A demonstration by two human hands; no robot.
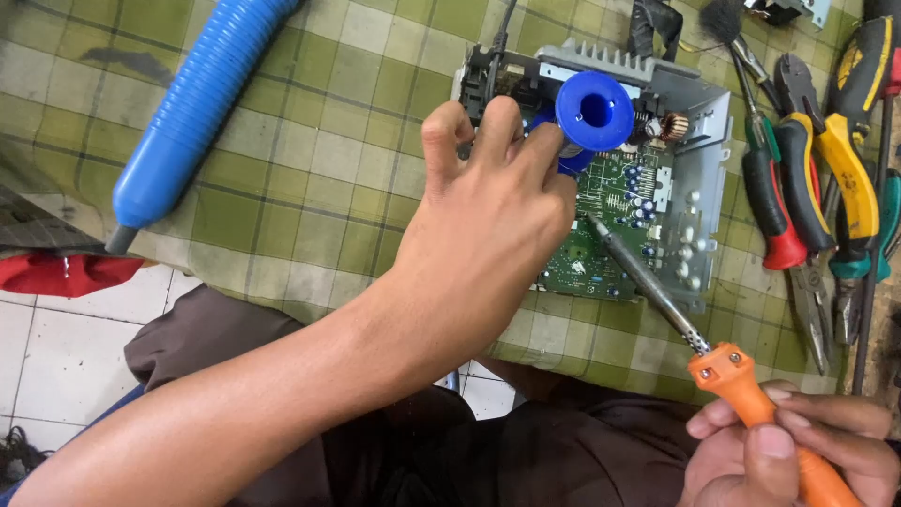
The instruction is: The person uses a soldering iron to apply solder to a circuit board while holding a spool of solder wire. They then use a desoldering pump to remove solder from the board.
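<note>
Green checked cloth point(310, 178) under circuit board point(610, 235). Left hand point(488, 216) pinches blue solder spool point(593, 115); right hand point(798, 455) grips orange soldering iron point(751, 394), tip on board.

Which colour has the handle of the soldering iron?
Orange: the soldering iron's plastic handle, held in the right hand, head view.

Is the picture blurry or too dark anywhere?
Head view: even, soft light, no strong glare; the left hand with the blue spool, the circuit board and the soldering iron look sharp; the right hand is cut off at the picture's edge.
</note>
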